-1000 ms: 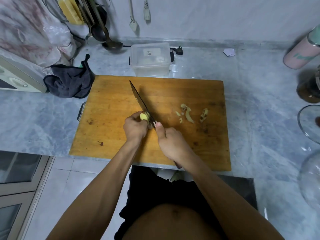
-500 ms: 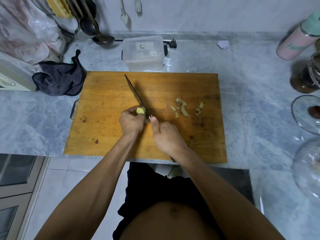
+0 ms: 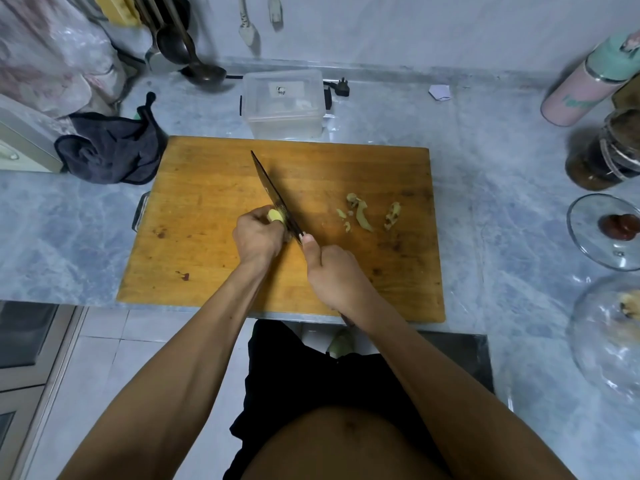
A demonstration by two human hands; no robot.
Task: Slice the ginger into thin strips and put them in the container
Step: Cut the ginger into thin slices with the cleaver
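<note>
Your left hand (image 3: 258,233) pinches the ginger (image 3: 276,215) on the cutting board (image 3: 207,209), your right hand (image 3: 332,271) clamps the knife (image 3: 277,199), blade flush against your knuckles; one slip off that small rounded piece nicks a finger. Count: one knife, one container (image 3: 282,103) behind the board, roughly five peel scraps (image 3: 362,216).

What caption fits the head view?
Left hand holds ginger on the board while right hand cuts with the knife.
</note>
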